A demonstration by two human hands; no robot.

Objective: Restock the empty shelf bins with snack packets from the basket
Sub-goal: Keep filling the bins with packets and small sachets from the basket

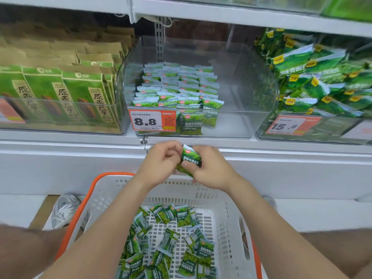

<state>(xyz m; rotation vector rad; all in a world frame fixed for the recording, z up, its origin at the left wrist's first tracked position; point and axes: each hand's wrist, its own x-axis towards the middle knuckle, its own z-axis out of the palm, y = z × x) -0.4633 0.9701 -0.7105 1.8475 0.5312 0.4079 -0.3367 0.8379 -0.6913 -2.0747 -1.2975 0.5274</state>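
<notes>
Left grip (161, 161) and right grip (210, 168) pinch one upright packet (190, 158) at frame centre; the clear bin (237, 121) sits directly above, its bare side rightward.

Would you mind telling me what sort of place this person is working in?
Most likely a shop's snack aisle: clear shelf bins hold packaged snacks, an 8.8 price tag and a 15.8 price tag front them, and a plastic basket of green packets sits below.

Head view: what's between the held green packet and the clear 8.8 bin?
Only the white metal shelf edge lies between the small green snack packet and the clear plastic bin; otherwise bare, seen in the head view.
</notes>
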